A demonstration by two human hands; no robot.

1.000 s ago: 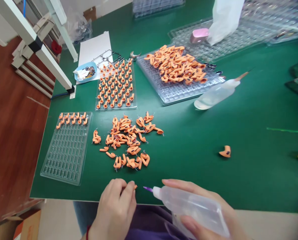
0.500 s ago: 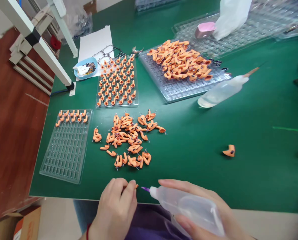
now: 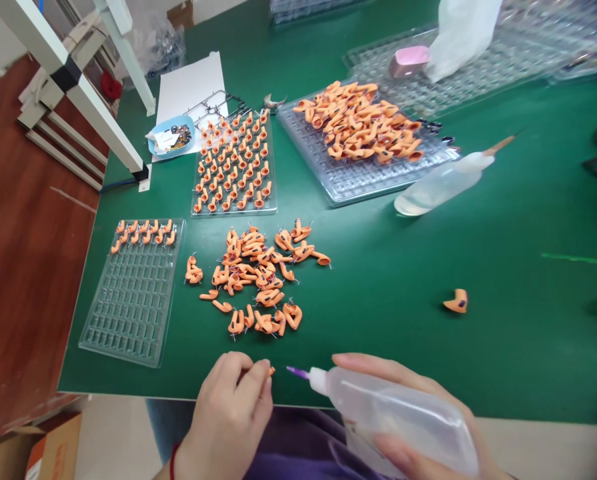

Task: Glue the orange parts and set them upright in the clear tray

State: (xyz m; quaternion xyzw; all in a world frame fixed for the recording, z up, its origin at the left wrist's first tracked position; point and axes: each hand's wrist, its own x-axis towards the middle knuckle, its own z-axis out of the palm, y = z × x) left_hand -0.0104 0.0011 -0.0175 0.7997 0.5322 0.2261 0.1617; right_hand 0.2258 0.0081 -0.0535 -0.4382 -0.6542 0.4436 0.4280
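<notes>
So there's a big green bench (image 3: 373, 287), and at the far middle sits a stack of clear plastic trays (image 3: 328, 185) with a heap of small curved orange pieces (image 3: 363, 127) dumped on top. The pieces there aren't in any order.

The clear tray with rectangular wells (image 3: 128, 313) on the left looks barely started: a couple of rows are in at the far end, the rest is bare wells. The far-left clear tray (image 3: 273, 208) looks pretty much full, though I can't tell if those pieces are finished or waiting. Plenty left in the loose scatter of orange pieces (image 3: 253, 248) mid-bench too.

Right hand (image 3: 408, 375) is wrapped around a translucent white squeeze bottle (image 3: 398, 413), its thin purple nozzle (image 3: 297, 373) pointing left. Left hand (image 3: 233, 400) has its grip pinched on one little orange piece (image 3: 272, 371) at the near edge, mostly hidden by fingers. Nozzle's just beside it, not touching, so I'd say that one's unfinished.
</notes>
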